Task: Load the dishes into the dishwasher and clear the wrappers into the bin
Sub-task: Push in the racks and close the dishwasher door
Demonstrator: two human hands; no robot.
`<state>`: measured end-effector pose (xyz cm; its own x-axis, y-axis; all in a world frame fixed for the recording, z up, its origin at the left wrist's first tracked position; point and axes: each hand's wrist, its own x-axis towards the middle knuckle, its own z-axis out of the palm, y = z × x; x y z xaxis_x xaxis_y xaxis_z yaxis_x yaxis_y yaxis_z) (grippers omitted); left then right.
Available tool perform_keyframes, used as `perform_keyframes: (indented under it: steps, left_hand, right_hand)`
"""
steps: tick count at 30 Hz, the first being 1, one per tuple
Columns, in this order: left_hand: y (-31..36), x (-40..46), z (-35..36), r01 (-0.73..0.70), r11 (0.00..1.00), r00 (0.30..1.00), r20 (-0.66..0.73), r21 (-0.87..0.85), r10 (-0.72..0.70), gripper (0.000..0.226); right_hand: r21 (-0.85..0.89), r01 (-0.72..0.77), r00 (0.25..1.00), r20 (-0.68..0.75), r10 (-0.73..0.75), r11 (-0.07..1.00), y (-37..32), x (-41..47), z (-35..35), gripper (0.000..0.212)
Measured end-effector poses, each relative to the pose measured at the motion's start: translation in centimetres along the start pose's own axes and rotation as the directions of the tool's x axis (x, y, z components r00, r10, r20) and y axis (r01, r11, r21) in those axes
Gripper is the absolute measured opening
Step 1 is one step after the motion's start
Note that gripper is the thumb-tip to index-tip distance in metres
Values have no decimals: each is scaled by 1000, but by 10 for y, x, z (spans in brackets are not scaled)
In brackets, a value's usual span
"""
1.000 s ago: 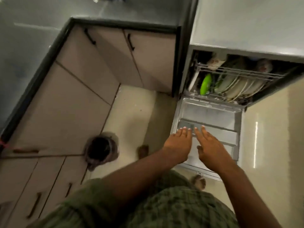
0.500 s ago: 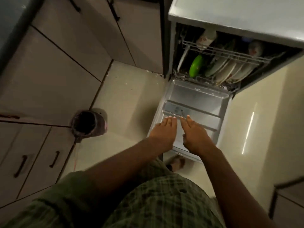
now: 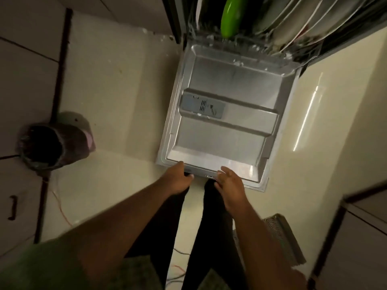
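Your left hand (image 3: 178,181) and right hand (image 3: 229,185) both grip the near edge of the dishwasher door (image 3: 226,122), fingers curled under it. The door lies open and flat, grey metal with a detergent compartment (image 3: 202,106) set in it. Beyond the door, a rack (image 3: 261,38) holds upright plates (image 3: 293,24) and a green dish (image 3: 231,15), cut off by the frame. Left of the door, a lined bin (image 3: 52,143) stands on the cream floor (image 3: 117,91). Its contents are too dark to see.

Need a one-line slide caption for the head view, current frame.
Both hands, left hand and right hand, grip the front edge of the lowered dishwasher door; plates racked behind, bin at left.
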<state>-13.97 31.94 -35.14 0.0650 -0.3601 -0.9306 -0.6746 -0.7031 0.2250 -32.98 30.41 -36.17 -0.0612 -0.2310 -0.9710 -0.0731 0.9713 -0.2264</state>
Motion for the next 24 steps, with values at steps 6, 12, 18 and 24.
perform_keyframes:
  steps: [6,12,18,24]
  left_hand:
    - [-26,76,59,47,998,999,28,-32,-47,52]
    - [-35,106,102,15,998,998,57,53,-18,74]
    - [-51,110,118,-124,979,992,18,159,123,72]
    - [-58,99,113,-244,938,967,-8,245,253,72]
  right_hand:
    - [563,-293,946,54,319,773,62,122,23,53]
    - [752,-312,913,68,402,581,100,193,49,57]
    - [792,-194,863,-142,484,578,114,222,69,74]
    - [910,-101,930,-57,364,401,120,258,47,71]
